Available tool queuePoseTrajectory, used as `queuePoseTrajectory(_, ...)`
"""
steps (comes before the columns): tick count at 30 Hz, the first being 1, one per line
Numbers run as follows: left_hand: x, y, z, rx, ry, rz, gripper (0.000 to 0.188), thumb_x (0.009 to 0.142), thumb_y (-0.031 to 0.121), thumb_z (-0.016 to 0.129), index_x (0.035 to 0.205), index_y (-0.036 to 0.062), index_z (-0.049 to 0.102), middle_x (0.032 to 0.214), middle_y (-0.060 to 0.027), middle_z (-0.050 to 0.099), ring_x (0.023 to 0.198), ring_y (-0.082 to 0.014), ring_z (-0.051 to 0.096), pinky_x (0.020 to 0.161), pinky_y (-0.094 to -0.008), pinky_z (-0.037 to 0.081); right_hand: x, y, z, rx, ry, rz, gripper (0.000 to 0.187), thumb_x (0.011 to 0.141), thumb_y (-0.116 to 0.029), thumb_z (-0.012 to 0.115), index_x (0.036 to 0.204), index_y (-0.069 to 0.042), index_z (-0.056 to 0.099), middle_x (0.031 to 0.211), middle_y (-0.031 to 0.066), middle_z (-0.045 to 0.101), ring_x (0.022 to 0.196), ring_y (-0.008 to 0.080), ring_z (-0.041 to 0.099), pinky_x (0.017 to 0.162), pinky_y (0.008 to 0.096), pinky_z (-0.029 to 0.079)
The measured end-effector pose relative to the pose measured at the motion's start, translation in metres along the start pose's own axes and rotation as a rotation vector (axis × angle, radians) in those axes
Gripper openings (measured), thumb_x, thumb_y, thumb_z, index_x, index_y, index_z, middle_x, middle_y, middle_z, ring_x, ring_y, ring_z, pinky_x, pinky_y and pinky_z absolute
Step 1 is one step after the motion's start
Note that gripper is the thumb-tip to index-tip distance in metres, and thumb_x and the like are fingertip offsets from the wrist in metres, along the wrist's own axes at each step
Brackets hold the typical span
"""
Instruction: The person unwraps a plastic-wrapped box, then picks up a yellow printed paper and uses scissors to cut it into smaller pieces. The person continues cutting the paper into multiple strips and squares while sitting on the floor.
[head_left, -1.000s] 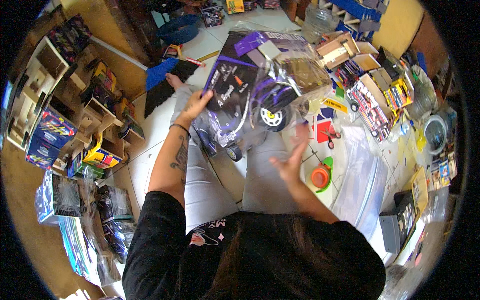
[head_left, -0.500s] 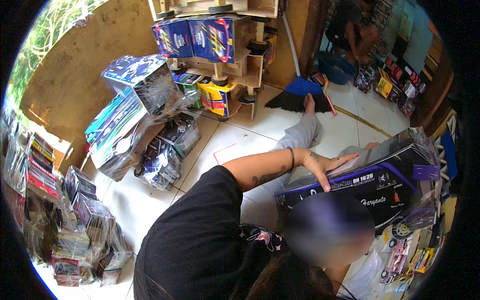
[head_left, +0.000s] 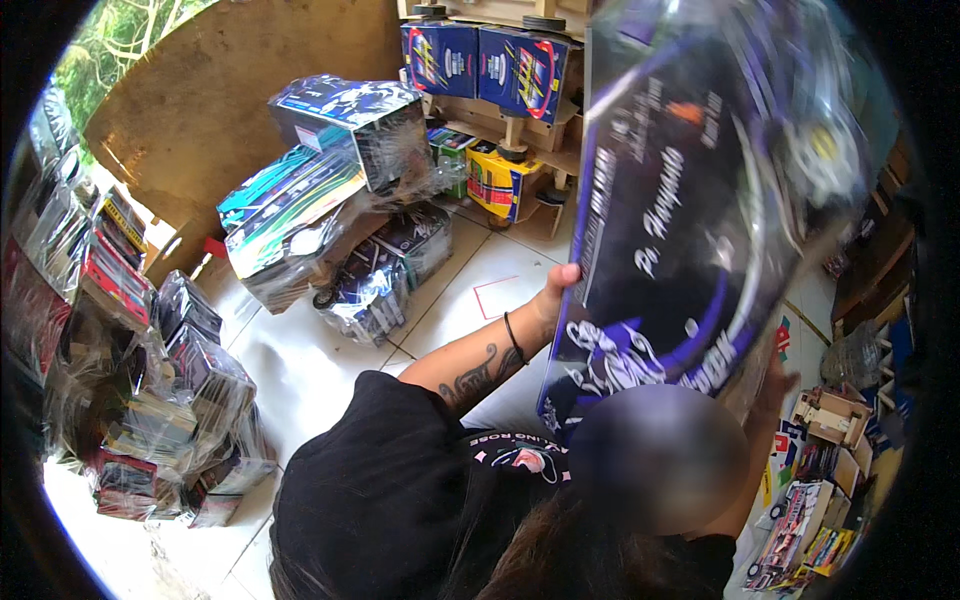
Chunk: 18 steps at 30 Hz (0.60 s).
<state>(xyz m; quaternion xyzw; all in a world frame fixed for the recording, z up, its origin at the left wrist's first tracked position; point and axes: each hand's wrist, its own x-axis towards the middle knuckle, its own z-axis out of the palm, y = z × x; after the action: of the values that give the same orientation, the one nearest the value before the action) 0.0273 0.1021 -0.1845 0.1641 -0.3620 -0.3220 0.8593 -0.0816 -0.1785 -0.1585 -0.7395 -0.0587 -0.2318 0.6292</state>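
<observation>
Toy truck [head_left: 670, 220] swung from lengthwise to steep, nearly on end

Held up in front of the person, toward the right, black-and-purple side facing the camera, clear film over it; lower end partly hidden. Left hand [head_left: 556, 295] was clamped round its left edge, thumb on the near side, other fingers out of sight behind. Right hand [head_left: 770, 385] was by the lower right edge, partly covered and blurred; couldn't tell if it pinched or just pressed. Handling, best guess: bulky but fairly light, stiff body, slick film, wheel [head_left: 822, 150] likely fragile. Best hold looked like both long edges, palms flat, clear of the wheel. Wrapped toys [head_left: 290, 215] sat left on the floor [head_left: 500, 258]; more toy trucks [head_left: 795, 530] were lower right.
</observation>
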Motion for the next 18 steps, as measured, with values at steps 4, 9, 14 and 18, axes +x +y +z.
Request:
queuePoseTrajectory(4, -0.002, -0.014, -0.022, -0.014, 0.105, 0.127, 0.079, 0.07, 0.059, 0.057, 0.121, -0.0002, 0.045, 0.113, -0.0164, 0.056, 0.103, -0.0252, 0.056, 0.092, -0.0371, 0.044, -0.021, 0.004, 0.013, 0.021, -0.01, 0.057, 0.106, 0.063, -0.064, 0.063, 0.137, -0.001, 0.02, 0.137, 0.0161, 0.029, 0.126, 0.0271, 0.03, 0.102, 0.0377, 0.024)
queuePoseTrajectory(9, 0.009, -0.037, -0.017, 0.296, 0.449, 0.014, 0.056, 0.089, 0.051, 0.044, 0.13, 0.0128, 0.038, 0.12, -0.0095, 0.05, 0.107, -0.0234, 0.048, 0.094, -0.036, 0.039, -0.081, 0.006, -0.003, 0.001, 0.081, 0.176, 0.105, 0.064, -0.065, 0.061, 0.137, -0.001, 0.02, 0.138, 0.0157, 0.028, 0.127, 0.0266, 0.029, 0.103, 0.0373, 0.023)
queuePoseTrajectory(14, -0.016, -0.02, 0.023, 0.996, 0.221, 0.284, 0.09, 0.083, 0.044, 0.056, 0.142, 0.0082, 0.0, 0.144, -0.0204, 0.015, 0.132, -0.0312, 0.021, 0.107, -0.04, 0.017, -0.07, 0.007, 0.007, 0.047, 0.06, 0.172, 0.104, 0.066, -0.066, 0.059, 0.138, -0.001, 0.019, 0.139, 0.0154, 0.026, 0.128, 0.0261, 0.028, 0.103, 0.0369, 0.021)
queuePoseTrajectory(18, -0.003, -0.045, 0.047, 1.053, 0.278, 0.015, 0.105, 0.077, 0.056, 0.057, 0.14, -0.0003, -0.006, 0.143, -0.0257, 0.009, 0.134, -0.0323, 0.013, 0.109, -0.0352, 0.012, -0.029, 0.008, 0.024, 0.196, 0.002, 0.119, 0.104, 0.066, -0.066, 0.058, 0.138, -0.002, 0.019, 0.14, 0.0152, 0.025, 0.128, 0.0257, 0.027, 0.104, 0.0366, 0.02)
